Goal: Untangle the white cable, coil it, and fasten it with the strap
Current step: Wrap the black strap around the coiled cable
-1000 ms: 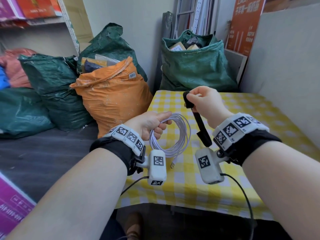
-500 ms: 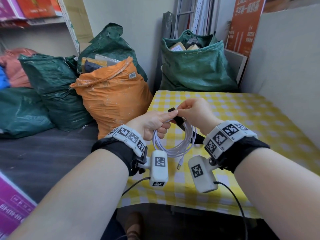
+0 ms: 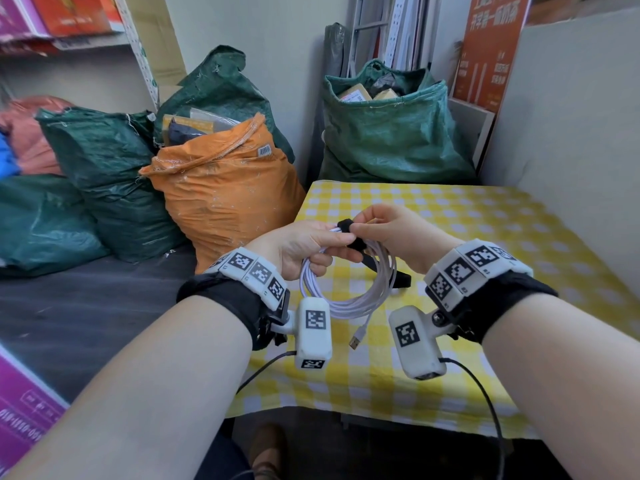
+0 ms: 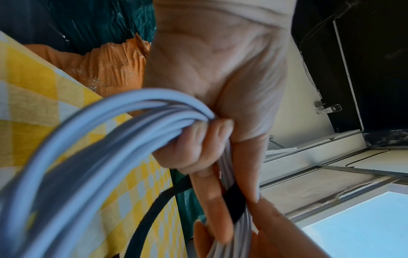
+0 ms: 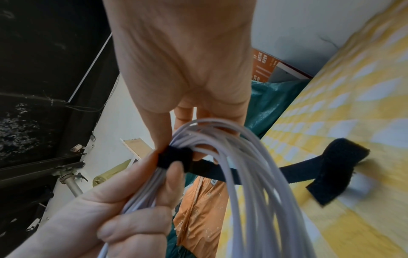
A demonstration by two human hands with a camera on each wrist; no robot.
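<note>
The left hand (image 3: pixel 304 247) is gripping the top of the coiled white cable (image 3: pixel 349 292), its fingers curled round the gathered loops, thumb lying along the bundle toward 3 o'clock. The coil is hanging below the fist, held in the air above the near-left part of the yellow-and-white checked tablecloth (image 3: pixel 502 237). One free end with a USB plug (image 3: pixel 355 342) is dangling from the coil's lower edge at about 6 o'clock.

The right hand (image 3: pixel 398 233) is meeting the left at the top of the coil, its thumb and fingers pinching the black hook-and-loop strap (image 3: pixel 345 226) where it is wrapping round the bundled strands. In the right wrist view the strap (image 5: pixel 174 158) is sitting as a short dark band across the loops (image 5: pixel 243 174), with the left thumb tip pressing on it; its long tail is running off toward 3 o'clock, ending in a folded flap (image 5: pixel 337 167) over the tablecloth (image 5: pixel 353 87). Whether that flap is touching the cloth cannot be told. In the left wrist view the strap (image 4: pixel 235 204) is crossing the strands between the fingers of the left hand (image 4: pixel 212 87), and the tail is curving down toward 7 o'clock.

Beyond the table's left edge, at about 10 o'clock from the hands, an orange woven sack (image 3: pixel 225 188) is standing against green sacks (image 3: pixel 104 168); another green sack (image 3: pixel 391 133) holding parcels is standing at 12 o'clock past the table's far edge.
</note>
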